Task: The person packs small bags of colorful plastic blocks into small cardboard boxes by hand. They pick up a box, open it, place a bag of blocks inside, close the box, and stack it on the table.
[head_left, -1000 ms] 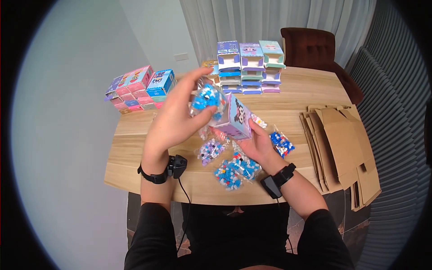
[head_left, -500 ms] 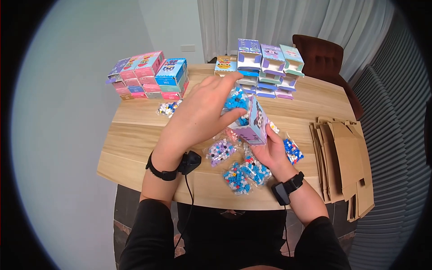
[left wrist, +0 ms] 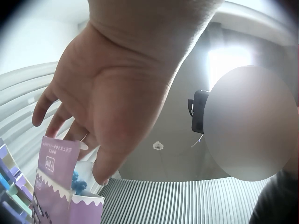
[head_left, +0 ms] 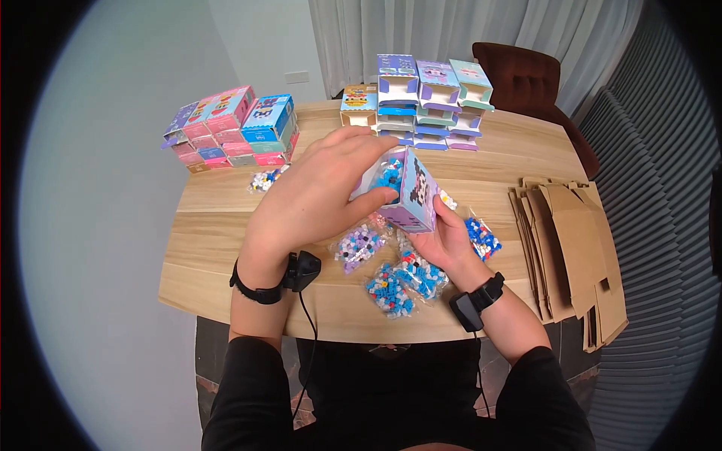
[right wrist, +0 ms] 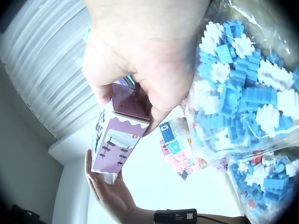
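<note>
My right hand (head_left: 449,239) grips a purple and light-blue cardboard box (head_left: 421,188) from below and the side, thumb on its printed face. The box is tilted, its open end towards my left hand (head_left: 316,184). A clear bag of small blue toy bricks (head_left: 389,174) sits partly inside that opening, between my left thumb and fingers. In the left wrist view, the raised purple flap (left wrist: 57,156) hides some fingertips, and bits of blue (left wrist: 79,184) show behind it. Below the box lie a bag of purple and white bricks (head_left: 359,246) and a bag of blue and white bricks (head_left: 389,292).
Closed boxes (head_left: 229,124) are stacked at the back left, open-ended boxes (head_left: 436,90) at the back centre. Flattened brown cardboard (head_left: 575,248) lies along the right edge. More bagged bricks (head_left: 483,237) lie right of my right hand, others (head_left: 267,179) near the left stack.
The bag of blue bricks has gone from above the box's opening down into it, my left hand moving with it. My right hand keeps hold of the box. The head view has shifted slightly.
</note>
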The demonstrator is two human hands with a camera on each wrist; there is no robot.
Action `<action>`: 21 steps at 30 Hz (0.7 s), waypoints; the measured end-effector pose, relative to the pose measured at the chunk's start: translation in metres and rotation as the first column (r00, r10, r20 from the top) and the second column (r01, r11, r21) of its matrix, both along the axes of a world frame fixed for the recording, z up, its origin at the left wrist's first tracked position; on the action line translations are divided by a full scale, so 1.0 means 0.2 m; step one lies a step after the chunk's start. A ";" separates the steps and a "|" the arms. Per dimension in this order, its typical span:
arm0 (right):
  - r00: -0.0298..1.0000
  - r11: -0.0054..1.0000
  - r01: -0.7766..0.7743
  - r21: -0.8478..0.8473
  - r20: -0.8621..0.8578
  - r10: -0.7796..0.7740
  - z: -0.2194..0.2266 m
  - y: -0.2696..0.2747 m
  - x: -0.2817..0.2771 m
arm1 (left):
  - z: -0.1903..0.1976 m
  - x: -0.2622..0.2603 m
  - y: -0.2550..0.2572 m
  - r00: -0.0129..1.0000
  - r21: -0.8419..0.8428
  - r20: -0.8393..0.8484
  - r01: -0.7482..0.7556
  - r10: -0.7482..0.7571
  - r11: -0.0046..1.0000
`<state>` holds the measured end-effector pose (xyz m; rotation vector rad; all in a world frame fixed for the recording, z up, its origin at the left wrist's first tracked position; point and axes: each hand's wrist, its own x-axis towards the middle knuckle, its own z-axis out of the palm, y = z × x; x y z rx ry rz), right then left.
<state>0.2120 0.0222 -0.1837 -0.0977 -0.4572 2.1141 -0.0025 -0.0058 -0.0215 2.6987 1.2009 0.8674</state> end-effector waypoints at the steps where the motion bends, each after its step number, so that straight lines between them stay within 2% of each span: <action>1: 1.000 1.000 0.000 -0.006 -0.009 0.000 0.00 0.00 0.00 | 0.01 0.01 0.00 1.000 -0.004 0.000 0.015 -0.015 1.000; 6: 0.999 1.000 0.002 -0.006 -0.040 -0.002 0.00 0.00 0.00 | 0.01 0.00 0.01 0.999 -0.011 0.048 0.017 -0.016 1.000; 9: 0.999 0.997 -0.036 0.063 -0.030 0.038 0.03 -0.01 0.00 | -0.01 0.01 0.00 0.996 0.024 -0.089 0.033 -0.031 0.999; 15: 0.999 0.998 -0.036 0.054 -0.037 0.038 0.03 -0.01 0.01 | -0.01 0.01 0.02 1.000 0.096 -0.025 -0.008 0.010 0.995; 18: 0.998 0.998 -0.041 0.038 -0.040 0.042 0.01 0.00 0.01 | -0.01 0.01 0.02 0.961 -0.001 0.226 -0.161 0.157 0.987; 21: 0.999 0.999 -0.030 0.045 -0.043 0.032 -0.01 0.00 0.02 | 0.03 0.01 0.00 0.931 -0.211 0.195 -0.268 0.310 0.940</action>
